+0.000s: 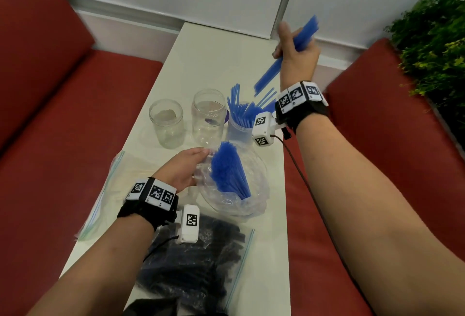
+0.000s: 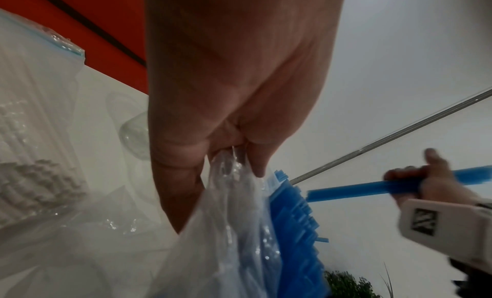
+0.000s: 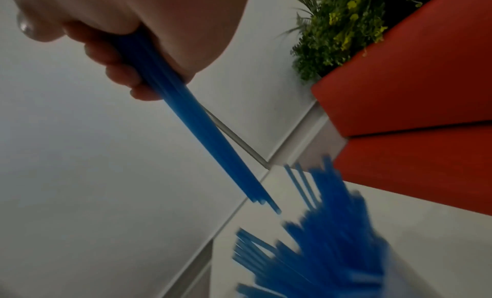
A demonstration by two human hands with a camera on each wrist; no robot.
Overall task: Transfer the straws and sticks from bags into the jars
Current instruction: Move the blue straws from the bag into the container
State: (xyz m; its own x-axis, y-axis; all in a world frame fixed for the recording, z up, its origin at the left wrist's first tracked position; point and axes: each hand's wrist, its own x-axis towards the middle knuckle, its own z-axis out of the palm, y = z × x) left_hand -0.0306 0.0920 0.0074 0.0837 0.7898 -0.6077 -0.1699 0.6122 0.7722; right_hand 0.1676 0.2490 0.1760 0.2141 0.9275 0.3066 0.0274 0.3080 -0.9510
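Observation:
My right hand (image 1: 293,46) grips a bundle of blue straws (image 1: 284,61) raised above the table, lower ends pointing down toward a jar of blue straws (image 1: 241,124). In the right wrist view the held bundle (image 3: 202,134) hangs just above that jar's straws (image 3: 319,250). My left hand (image 1: 186,170) pinches the rim of a clear plastic bag (image 1: 234,202) with more blue straws (image 1: 229,172) standing in it; the pinch on the bag (image 2: 234,197) shows in the left wrist view. Two empty clear jars (image 1: 166,122) (image 1: 208,117) stand left of the filled one.
A zip bag of dark straws (image 1: 196,260) lies near the table's front. A bag of pale sticks (image 1: 113,187) lies at the left edge. Red cushions (image 1: 63,114) flank the narrow white table (image 1: 216,59). A green plant (image 1: 432,39) stands at the right.

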